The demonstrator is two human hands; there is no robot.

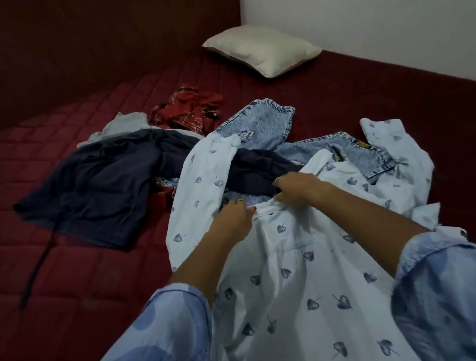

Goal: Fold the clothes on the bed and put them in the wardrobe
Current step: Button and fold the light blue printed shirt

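A white shirt with a blue leaf print point(292, 277) lies spread over the near side of the bed point(81, 282), one sleeve reaching up left and another at the right. My left hand point(234, 217) grips the bunched fabric at its top edge. My right hand point(295, 188) grips the same edge a little to the right, close to the collar. Behind the shirt lie light-wash jeans point(266, 122), a dark navy garment point(97, 182) with a trailing drawstring, a pale blue piece point(126, 124) and a red patterned cloth point(189, 109).
A cream pillow point(262, 48) sits at the far side of the bed, by the white wall point(374, 7). A dark red padded headboard point(87, 43) rises at the back left. No wardrobe is in view.
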